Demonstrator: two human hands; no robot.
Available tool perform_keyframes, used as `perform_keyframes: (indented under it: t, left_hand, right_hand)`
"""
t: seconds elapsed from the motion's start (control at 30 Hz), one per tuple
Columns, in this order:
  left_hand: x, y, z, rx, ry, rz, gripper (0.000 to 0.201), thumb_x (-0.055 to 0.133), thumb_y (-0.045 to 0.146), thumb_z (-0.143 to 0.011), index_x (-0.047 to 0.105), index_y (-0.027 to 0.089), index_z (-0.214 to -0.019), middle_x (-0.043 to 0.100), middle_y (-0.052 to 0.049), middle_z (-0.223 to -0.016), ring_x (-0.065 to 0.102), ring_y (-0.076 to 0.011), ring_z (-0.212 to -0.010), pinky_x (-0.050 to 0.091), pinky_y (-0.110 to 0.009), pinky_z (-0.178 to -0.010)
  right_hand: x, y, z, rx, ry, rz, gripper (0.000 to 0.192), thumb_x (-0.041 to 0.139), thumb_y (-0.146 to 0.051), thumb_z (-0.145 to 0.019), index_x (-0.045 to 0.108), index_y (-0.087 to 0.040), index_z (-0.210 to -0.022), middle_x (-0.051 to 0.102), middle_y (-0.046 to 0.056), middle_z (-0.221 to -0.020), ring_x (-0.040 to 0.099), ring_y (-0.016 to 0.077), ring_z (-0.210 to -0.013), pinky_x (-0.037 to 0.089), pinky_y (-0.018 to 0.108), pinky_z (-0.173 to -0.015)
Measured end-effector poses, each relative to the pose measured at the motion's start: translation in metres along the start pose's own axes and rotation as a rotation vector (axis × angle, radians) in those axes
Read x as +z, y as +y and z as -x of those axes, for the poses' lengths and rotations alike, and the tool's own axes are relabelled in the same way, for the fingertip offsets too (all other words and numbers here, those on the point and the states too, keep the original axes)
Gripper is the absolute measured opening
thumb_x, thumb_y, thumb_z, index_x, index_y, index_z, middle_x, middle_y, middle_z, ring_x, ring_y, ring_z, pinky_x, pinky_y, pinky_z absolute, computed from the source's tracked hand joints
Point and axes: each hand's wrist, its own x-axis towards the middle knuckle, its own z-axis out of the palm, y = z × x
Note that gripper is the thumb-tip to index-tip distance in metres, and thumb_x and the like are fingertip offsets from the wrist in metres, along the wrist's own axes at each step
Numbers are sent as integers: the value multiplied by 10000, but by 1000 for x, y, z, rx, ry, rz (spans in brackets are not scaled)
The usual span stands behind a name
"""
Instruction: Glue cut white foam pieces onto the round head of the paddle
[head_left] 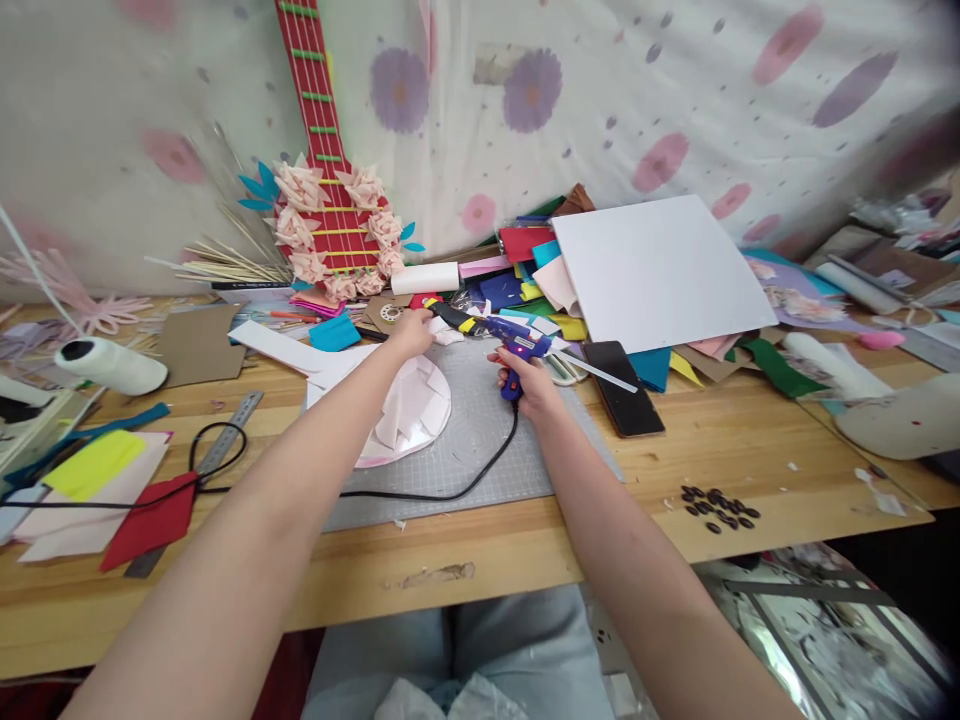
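Note:
My right hand point(529, 385) grips the handle of a blue glue gun point(517, 343) with a clear glue stick poking out its back and a black cord point(480, 470) trailing over the grey cutting mat point(487, 440). The gun's nozzle points left toward my left hand point(411, 332), which pinches a small white paper piece point(448, 334) at the far edge of the mat. Below that hand lies a pale pink round piece covered with folded paper petals point(409, 410).
A red paper guitar with pink flowers point(330, 215) leans on the wall. Coloured paper scraps point(525, 270), a white board point(660, 270), a black phone point(624, 388), a metal ruler point(229, 430), a white roll point(112, 365) and dark beads point(720, 508) crowd the wooden table point(750, 450).

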Motion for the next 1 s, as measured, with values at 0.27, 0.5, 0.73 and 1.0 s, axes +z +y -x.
perform_keyframes:
  t: [0.27,0.5,0.73,1.0]
  left_hand:
    - [-27,-11,54,-109,-66,921,321,696,150,-681,673,148,-1002,694,-60,-990,631,-146,-916,478,-298,-879]
    - [-35,-31,104,-265,-145,1413,56,653,59,-743,657,103,-777,672,-46,-770,633,-99,-751,527,-239,-797]
    - [-34,-38,119,-373,-203,1392,133,622,200,-820,644,79,-771,653,-58,-717,592,-67,-586,467,-131,-480]
    - [-38,-32,123,-378,-224,1298,97,622,180,-817,632,90,-781,628,-33,-701,567,-50,-538,380,-97,-371]
  right_hand:
    - [9,-2,14,-8,-179,98,364,775,-440,-554,640,-189,-781,642,5,-692,445,64,-487,366,209,-421]
    - [18,-3,26,42,-325,188,391,773,-494,-552,615,-175,-713,588,-10,-608,413,61,-456,332,216,-406]
    - [20,9,26,19,-410,338,368,739,-504,-610,596,-167,-641,586,-2,-599,412,62,-461,327,222,-429]
    - [22,10,27,63,-412,364,398,754,-515,-577,568,-169,-642,557,-17,-580,435,69,-461,365,229,-438]
